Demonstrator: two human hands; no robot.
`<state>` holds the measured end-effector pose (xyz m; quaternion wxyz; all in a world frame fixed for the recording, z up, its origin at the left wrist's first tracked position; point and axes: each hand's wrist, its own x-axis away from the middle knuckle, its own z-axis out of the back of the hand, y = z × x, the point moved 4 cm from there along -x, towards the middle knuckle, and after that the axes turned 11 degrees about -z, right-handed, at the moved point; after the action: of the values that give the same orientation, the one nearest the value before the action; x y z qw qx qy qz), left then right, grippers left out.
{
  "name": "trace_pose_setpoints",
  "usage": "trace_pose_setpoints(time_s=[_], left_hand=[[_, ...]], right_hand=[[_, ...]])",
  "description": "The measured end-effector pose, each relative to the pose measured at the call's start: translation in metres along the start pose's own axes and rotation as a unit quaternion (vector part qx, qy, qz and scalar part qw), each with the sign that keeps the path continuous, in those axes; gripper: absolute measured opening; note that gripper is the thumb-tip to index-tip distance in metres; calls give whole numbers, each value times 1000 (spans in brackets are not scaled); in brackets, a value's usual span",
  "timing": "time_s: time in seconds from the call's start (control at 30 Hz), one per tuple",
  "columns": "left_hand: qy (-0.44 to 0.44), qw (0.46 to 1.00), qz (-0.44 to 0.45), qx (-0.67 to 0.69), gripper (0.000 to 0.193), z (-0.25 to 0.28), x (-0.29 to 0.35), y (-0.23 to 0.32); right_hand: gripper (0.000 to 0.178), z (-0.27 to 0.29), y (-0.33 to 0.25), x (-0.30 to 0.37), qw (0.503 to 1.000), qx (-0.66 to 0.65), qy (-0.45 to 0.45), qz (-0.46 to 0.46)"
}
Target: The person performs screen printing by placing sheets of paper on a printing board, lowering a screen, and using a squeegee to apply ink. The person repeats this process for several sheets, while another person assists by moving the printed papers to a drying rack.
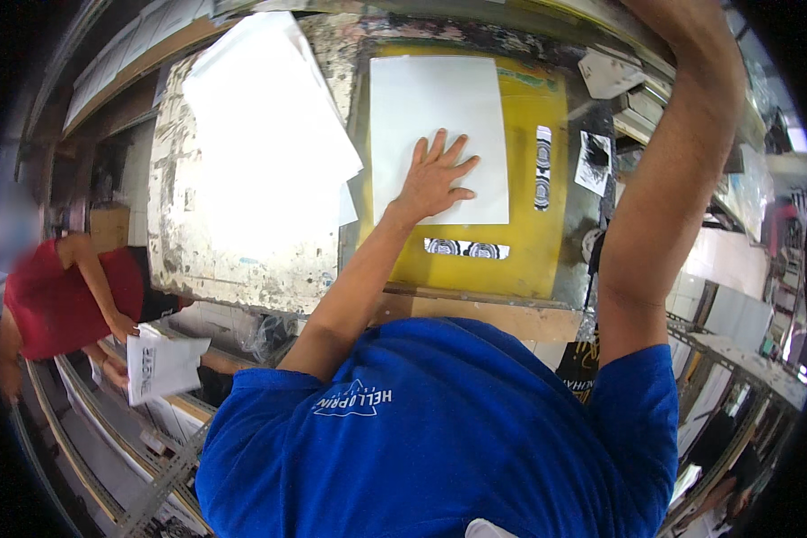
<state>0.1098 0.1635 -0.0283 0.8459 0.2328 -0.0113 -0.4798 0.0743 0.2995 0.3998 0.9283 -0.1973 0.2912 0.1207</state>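
Note:
My left hand (437, 177) lies flat with spread fingers on a white sheet (439, 90). The sheet rests on a yellow board (520, 260), which looks like a printing bed. Two strips with black round prints lie on the board: one strip (542, 169) to the right of the sheet, another strip (466, 248) just below it. My right arm stretches up to the far right, and only the edge of my right hand (671, 13) shows at the top rim. Its fingers are out of the picture.
Left of the board, a pile of white sheets (269, 117) covers much of a paint-stained table (179, 260). A black-smeared card (594, 161) lies at the right. A person in a red shirt (81, 296) at the left holds a white printed bag or sheet (163, 368). Metal racks (726, 359) stand around.

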Motion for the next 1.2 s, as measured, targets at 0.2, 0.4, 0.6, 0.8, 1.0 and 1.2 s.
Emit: trace_pose_setpoints(time_s=[0.2,0.4,0.6,0.8,1.0,1.2], left_hand=[[-55,997,-48,12,69,-22,-28,35],[-13,998,-52,25,69,-25,-22,52],[1,998,-55,30,68,-27,-16,55],[-17,998,-58,25,70,-28,-16,55],[54,994,-93,-13,79,-2,-16,57],[514,772,36,372,118,139,39,44]], right_hand=[[44,13,-2,-4,994,-70,-85,7],[44,8,1,-1,992,-102,-81,1],[43,9,-2,2,990,-101,-94,0],[42,14,-6,4,990,-78,-116,-7],[42,0,-8,25,998,3,40,47],[49,-28,4,66,1000,-2,-8,-10]])
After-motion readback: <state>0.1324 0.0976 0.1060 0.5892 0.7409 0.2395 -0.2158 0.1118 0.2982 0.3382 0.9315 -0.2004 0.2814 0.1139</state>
